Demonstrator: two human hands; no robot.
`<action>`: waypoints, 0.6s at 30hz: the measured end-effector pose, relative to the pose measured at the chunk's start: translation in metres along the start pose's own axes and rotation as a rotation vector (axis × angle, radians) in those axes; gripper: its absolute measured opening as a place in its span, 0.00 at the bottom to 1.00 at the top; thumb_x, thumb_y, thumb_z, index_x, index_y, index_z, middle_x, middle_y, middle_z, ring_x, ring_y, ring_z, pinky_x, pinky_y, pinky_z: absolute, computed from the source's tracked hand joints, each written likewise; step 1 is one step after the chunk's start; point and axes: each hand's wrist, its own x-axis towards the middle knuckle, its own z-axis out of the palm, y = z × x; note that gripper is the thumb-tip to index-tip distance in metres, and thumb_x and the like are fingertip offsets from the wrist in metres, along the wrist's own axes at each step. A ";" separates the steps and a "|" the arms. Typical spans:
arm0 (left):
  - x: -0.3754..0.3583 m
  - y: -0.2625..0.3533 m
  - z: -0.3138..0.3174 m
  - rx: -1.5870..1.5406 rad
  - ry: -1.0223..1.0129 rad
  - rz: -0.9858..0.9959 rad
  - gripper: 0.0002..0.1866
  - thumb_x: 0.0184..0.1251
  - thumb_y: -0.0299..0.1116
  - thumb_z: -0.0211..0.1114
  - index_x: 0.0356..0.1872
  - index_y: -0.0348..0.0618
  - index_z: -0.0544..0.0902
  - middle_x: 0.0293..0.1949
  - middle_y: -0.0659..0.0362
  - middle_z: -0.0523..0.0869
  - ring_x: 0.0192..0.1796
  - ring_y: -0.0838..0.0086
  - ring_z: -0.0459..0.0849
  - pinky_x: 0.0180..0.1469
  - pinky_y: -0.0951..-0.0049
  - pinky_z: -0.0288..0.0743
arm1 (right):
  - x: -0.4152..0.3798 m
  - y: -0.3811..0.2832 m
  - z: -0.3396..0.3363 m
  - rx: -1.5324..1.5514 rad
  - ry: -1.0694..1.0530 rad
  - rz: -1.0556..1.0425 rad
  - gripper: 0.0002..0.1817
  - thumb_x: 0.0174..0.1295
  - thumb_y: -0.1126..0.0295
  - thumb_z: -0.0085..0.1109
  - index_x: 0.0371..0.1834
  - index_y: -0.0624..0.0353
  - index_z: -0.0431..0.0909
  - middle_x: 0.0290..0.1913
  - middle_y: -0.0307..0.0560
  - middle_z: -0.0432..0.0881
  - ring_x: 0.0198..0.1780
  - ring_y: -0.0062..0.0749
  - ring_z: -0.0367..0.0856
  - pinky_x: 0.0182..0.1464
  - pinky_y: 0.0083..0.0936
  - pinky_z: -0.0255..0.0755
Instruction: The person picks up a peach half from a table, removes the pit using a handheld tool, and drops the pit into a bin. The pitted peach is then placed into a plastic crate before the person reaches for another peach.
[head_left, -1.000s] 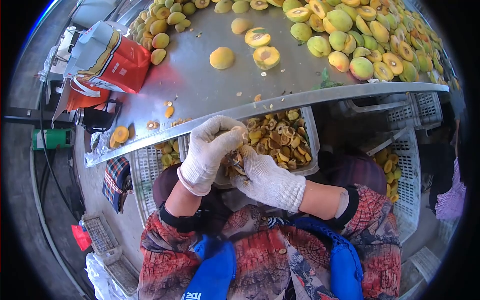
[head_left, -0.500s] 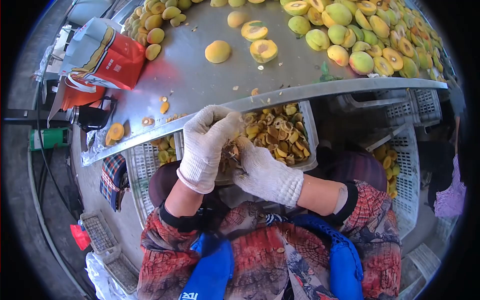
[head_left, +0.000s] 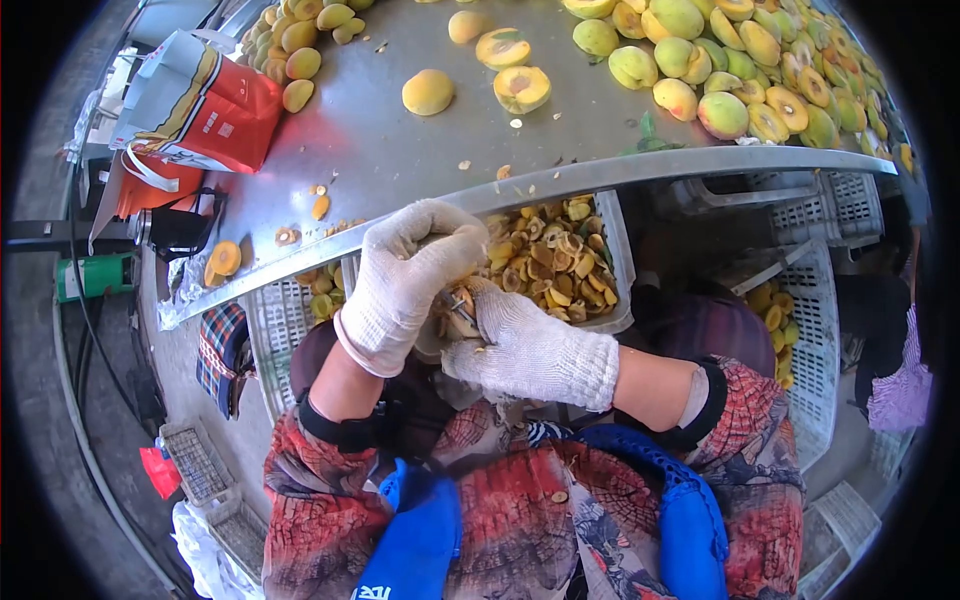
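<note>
My left hand (head_left: 412, 285), in a whitish knitted glove, is curled closed above the front of the table edge; whatever it grips is hidden behind its fingers. Just right of it, my right hand (head_left: 540, 350), gloved too, is closed with thumb and fingers round a small metal tool (head_left: 461, 304), mostly covered, so its exact kind does not show. The fingertips of both hands nearly meet. Beyond them, under the table edge, a crate of cut yellow-brown fruit pieces (head_left: 560, 262) stands in front of my lap.
On the metal table (head_left: 370, 150) lie a whole peach (head_left: 428, 92), a peach half (head_left: 522, 89) and a large pile of peaches (head_left: 760, 70) at right. A red paper bag (head_left: 235, 115) stands at left. White plastic crates (head_left: 805, 340) flank my legs.
Both hands have come slightly lower and a little farther apart, showing more of the metal tool between them. The view has shifted slightly.
</note>
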 end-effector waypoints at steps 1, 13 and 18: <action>0.002 0.001 -0.002 0.042 -0.048 -0.017 0.10 0.60 0.33 0.62 0.35 0.35 0.83 0.32 0.58 0.85 0.36 0.78 0.80 0.43 0.77 0.74 | -0.003 -0.005 -0.003 0.120 -0.058 0.065 0.23 0.60 0.66 0.59 0.55 0.66 0.66 0.40 0.50 0.79 0.40 0.34 0.80 0.44 0.31 0.77; 0.007 0.024 -0.002 0.237 -0.273 -0.028 0.12 0.54 0.34 0.64 0.34 0.35 0.84 0.31 0.58 0.85 0.35 0.78 0.81 0.41 0.78 0.74 | -0.022 -0.021 -0.010 0.846 -0.324 0.205 0.19 0.59 0.69 0.60 0.50 0.64 0.67 0.30 0.47 0.80 0.16 0.27 0.78 0.17 0.21 0.74; 0.009 0.011 -0.002 -0.012 -0.267 0.052 0.15 0.54 0.38 0.64 0.34 0.33 0.82 0.33 0.52 0.84 0.35 0.70 0.83 0.40 0.72 0.76 | -0.027 -0.014 -0.017 1.018 -0.416 0.247 0.15 0.59 0.68 0.61 0.44 0.62 0.71 0.29 0.45 0.79 0.18 0.24 0.78 0.17 0.18 0.73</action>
